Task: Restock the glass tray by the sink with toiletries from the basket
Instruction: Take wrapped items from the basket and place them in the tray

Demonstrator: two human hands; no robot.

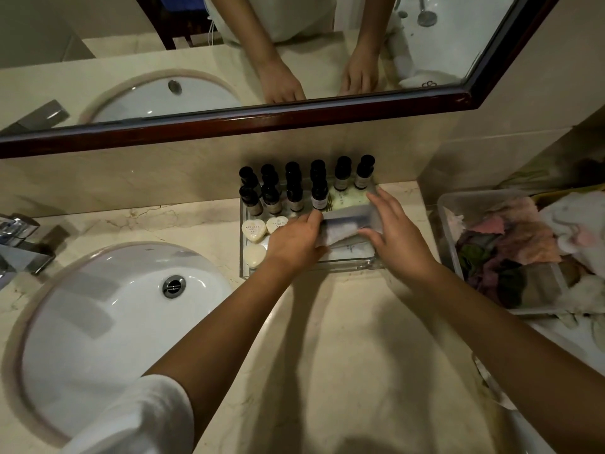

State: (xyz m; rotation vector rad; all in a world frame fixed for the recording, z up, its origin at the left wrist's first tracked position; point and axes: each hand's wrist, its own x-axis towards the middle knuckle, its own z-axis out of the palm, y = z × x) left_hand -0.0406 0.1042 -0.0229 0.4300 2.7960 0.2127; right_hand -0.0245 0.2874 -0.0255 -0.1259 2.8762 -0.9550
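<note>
The glass tray (244, 257) lies on the marble counter against the back wall, right of the sink. Several small dark-capped bottles (319, 194) stand in rows along its far side. Heart-shaped soaps (253, 230) lie at its left end. Flat white and pale green packets (348, 198) lie in its right part. My left hand (296, 242) and my right hand (397, 232) both grip a grey-white packet (347, 221) over the tray's right half, one at each end.
A round white sink (108, 329) with a chrome tap (19, 244) fills the left. A clear plastic basket (510, 309) holding cloths and other items stands at the right. A dark-framed mirror (229, 122) hangs above the counter.
</note>
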